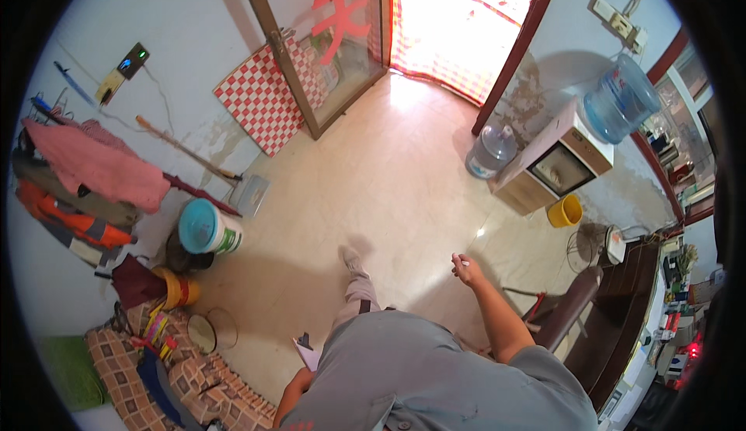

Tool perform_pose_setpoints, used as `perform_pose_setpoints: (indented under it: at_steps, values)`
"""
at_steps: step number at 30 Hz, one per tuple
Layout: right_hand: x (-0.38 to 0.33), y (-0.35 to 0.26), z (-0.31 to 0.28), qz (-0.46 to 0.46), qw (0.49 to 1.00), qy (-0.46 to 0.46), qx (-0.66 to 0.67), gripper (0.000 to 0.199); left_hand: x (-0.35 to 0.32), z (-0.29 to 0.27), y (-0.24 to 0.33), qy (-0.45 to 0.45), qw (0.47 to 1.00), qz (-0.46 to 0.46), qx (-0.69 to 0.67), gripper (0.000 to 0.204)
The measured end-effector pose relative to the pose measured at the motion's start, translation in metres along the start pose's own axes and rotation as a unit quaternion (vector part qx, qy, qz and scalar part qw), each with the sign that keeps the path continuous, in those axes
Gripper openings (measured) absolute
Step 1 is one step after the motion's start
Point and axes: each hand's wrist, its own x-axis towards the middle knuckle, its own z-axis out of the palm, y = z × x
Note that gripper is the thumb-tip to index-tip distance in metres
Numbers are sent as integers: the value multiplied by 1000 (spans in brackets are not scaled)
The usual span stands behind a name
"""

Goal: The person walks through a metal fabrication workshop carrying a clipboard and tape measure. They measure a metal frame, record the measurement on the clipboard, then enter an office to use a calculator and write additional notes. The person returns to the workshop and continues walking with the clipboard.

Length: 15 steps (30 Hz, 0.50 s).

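Note:
At my left side, my left hand is closed on a clipboard with a dark clip and pale paper. Only a corner of the board shows beside my grey shirt, and most of the fingers are hidden. My right arm reaches out over the floor, bent at the elbow. In its closed fingers, my right hand pinches a small white stick-like thing, too small to name surely. One foot in a light shoe is forward on the tiles.
Ahead, a glass door stands open beside a bright doorway. To the right are a water dispenser, a spare water bottle, a yellow bin, a brown chair and a desk. A bucket, hanging clothes and a patterned sofa line the left.

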Motion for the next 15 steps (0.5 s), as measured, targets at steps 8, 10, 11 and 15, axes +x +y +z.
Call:
perform_pose_setpoints:
  at_steps: [8,10,11,15]
  values:
    - [75,-46,-22,121,957,11,-263,51,156,-146,204,32,994,-58,85,45]
    - [87,-54,-23,166,982,3,-92,45,183,-185,286,17,980,-24,197,41]
    - [97,-59,-23,198,980,5,-6,42,192,-205,327,27,979,-43,195,40]
    - [154,-77,-17,193,969,139,-68,37,238,-281,487,13,970,-1,244,38]
